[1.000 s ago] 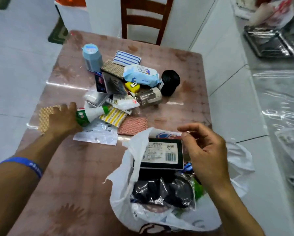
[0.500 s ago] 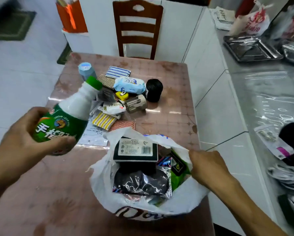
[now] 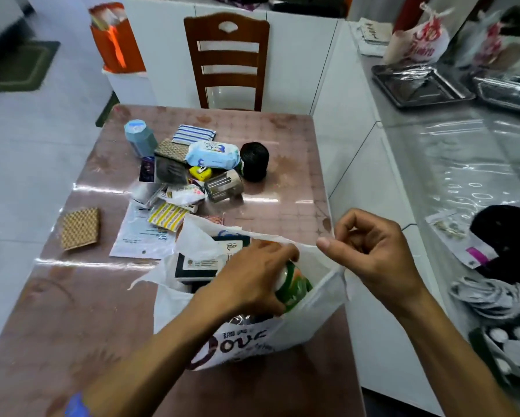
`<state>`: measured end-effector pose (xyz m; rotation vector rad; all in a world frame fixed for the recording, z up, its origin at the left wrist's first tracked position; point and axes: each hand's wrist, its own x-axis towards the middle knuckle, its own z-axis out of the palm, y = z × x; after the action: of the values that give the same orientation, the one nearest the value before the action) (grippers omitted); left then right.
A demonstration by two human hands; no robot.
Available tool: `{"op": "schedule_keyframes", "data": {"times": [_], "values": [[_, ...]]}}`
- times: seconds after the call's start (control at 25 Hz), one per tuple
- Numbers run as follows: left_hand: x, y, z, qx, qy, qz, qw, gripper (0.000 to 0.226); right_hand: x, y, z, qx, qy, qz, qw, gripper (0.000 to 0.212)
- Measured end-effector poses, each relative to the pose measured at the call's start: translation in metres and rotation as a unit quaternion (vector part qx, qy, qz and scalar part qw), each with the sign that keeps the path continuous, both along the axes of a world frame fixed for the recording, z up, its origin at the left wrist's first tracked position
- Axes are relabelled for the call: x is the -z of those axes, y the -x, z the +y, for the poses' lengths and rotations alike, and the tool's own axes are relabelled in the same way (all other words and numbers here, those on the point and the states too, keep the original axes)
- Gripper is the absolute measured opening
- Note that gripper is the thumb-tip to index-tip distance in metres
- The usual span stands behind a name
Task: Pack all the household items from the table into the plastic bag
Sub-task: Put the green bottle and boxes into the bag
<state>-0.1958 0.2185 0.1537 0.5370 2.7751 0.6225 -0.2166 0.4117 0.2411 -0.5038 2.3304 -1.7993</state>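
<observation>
- My left hand (image 3: 252,278) reaches into the open mouth of the white bag (image 3: 298,335), its grip curled round a green and white bottle (image 3: 292,287).
- The bottle lies tilted inside the bag, against the right-hand wall, half hidden by my fingers.
- My right hand (image 3: 370,254) is at the bag's right rim, its grip pinching the thin plastic edge between thumb and curled fingers and holding the mouth wide.
- The bag stands on the near part of the brown counter (image 3: 283,136), with dark red lettering on its front.
- Also in the bag, to the left of the bottle, is a black box (image 3: 198,263) with a white label facing up.
- The unpacked things sit in a heap at the middle of the counter, beyond the bag.
- At the back left of the heap stands a blue canister (image 3: 139,138); just right of it lies a striped cloth (image 3: 194,134).
- A pack of wipes (image 3: 213,155) lies in front of the cloth, with a black spool (image 3: 254,161) upright just to its right.
- Below the wipes are a small yellow item (image 3: 200,173) and a clear jar (image 3: 222,185) on its side.
- A yellow striped packet (image 3: 165,216) lies on a flat white sheet (image 3: 138,236) just beyond the bag's left rim.
- A woven square (image 3: 79,228) lies alone, well apart to the left.
- A wooden chair (image 3: 227,60) stands at the counter's far edge.
</observation>
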Motion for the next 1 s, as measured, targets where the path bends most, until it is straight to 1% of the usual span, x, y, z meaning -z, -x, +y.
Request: {"op": "schedule_keyframes", "data": {"times": [0.04, 0.08, 0.12, 0.16, 0.2, 0.28, 0.32, 0.36, 0.44, 0.48, 0.52, 0.6, 0.64, 0.68, 0.72, 0.76, 0.8, 0.84, 0.88, 0.92, 0.96, 1.0], "values": [[0.014, 0.004, 0.011, 0.038, 0.007, -0.018, 0.999, 0.070, 0.000, 0.001, 0.000, 0.000, 0.012, -0.003, 1.000, 0.031], [0.027, 0.005, 0.018, 0.062, -0.019, -0.054, 0.996, 0.068, 0.000, 0.002, 0.001, -0.001, 0.018, -0.005, 1.000, 0.030], [0.039, 0.004, 0.023, 0.070, -0.065, -0.100, 0.990, 0.065, 0.001, 0.001, 0.000, -0.002, 0.018, -0.005, 1.000, 0.028], [0.047, 0.002, 0.023, 0.077, -0.090, -0.125, 0.985, 0.064, 0.004, 0.000, -0.002, 0.001, 0.022, -0.011, 1.000, 0.026], [0.054, -0.001, 0.021, 0.082, -0.102, -0.121, 0.984, 0.064, 0.006, -0.001, -0.002, 0.009, 0.036, -0.025, 0.999, 0.026], [0.066, -0.007, 0.015, 0.086, -0.089, -0.091, 0.988, 0.068, 0.009, 0.000, -0.002, 0.031, 0.083, -0.069, 0.994, 0.032], [0.068, -0.011, 0.012, 0.066, -0.085, -0.098, 0.989, 0.068, 0.009, 0.000, -0.003, 0.042, 0.098, -0.083, 0.991, 0.033], [0.069, -0.015, 0.010, 0.024, -0.086, -0.124, 0.988, 0.064, 0.010, 0.001, -0.004, 0.050, 0.104, -0.090, 0.989, 0.032], [0.069, -0.025, 0.005, -0.106, -0.072, -0.157, 0.979, 0.058, 0.012, 0.003, -0.006, 0.060, 0.096, -0.093, 0.989, 0.032], [0.069, -0.032, 0.000, -0.153, -0.069, -0.154, 0.974, 0.058, 0.014, 0.004, -0.008, 0.058, 0.088, -0.095, 0.990, 0.031], [0.068, -0.038, -0.005, -0.175, -0.068, -0.154, 0.970, 0.059, 0.017, 0.005, -0.008, 0.053, 0.078, -0.095, 0.991, 0.030], [0.063, -0.052, -0.020, -0.186, -0.100, -0.172, 0.962, 0.061, 0.025, 0.006, -0.009, 0.033, 0.037, -0.085, 0.995, 0.029], [0.059, -0.057, -0.030, -0.194, -0.127, -0.175, 0.957, 0.058, 0.029, 0.006, -0.010, 0.018, 0.006, -0.076, 0.997, 0.027], [0.051, -0.063, -0.038, -0.208, -0.146, -0.169, 0.952, 0.049, 0.033, 0.004, -0.013, 0.004, -0.027, -0.068, 0.997, 0.025], [0.045, -0.070, -0.047, -0.232, -0.150, -0.117, 0.954, 0.035, 0.036, 0.002, -0.017, -0.004, -0.057, -0.061, 0.997, 0.025], [0.037, -0.076, -0.056, -0.258, -0.125, -0.006, 0.958, 0.023, 0.038, 0.000, -0.023, 0.000, -0.080, -0.053, 0.995, 0.026], [0.028, -0.082, -0.065, -0.271, -0.076, 0.137, 0.950, 0.017, 0.038, 0.000, -0.028, 0.015, -0.094, -0.042, 0.995, 0.028], [0.018, -0.090, -0.074, -0.266, -0.035, 0.268, 0.925, 0.018, 0.037, 0.000, -0.033, 0.032, -0.099, -0.034, 0.994, 0.029], [0.009, -0.097, -0.084, -0.260, 0.003, 0.354, 0.898, 0.023, 0.037, 0.001, -0.037, 0.045, -0.091, -0.031, 0.994, 0.029], [0.003, -0.103, -0.096, -0.270, 0.054, 0.383, 0.882, 0.031, 0.037, 0.001, -0.041, 0.048, -0.069, -0.039, 0.996, 0.027], [0.004, -0.107, -0.111, -0.312, 0.102, 0.366, 0.871, 0.042, 0.039, -0.001, -0.046, 0.041, -0.035, -0.061, 0.997, 0.026], [0.004, -0.108, -0.124, -0.383, 0.117, 0.307, 0.863, 0.052, 0.041, -0.005, -0.053, 0.025, 0.004, -0.098, 0.995, 0.024]]}}
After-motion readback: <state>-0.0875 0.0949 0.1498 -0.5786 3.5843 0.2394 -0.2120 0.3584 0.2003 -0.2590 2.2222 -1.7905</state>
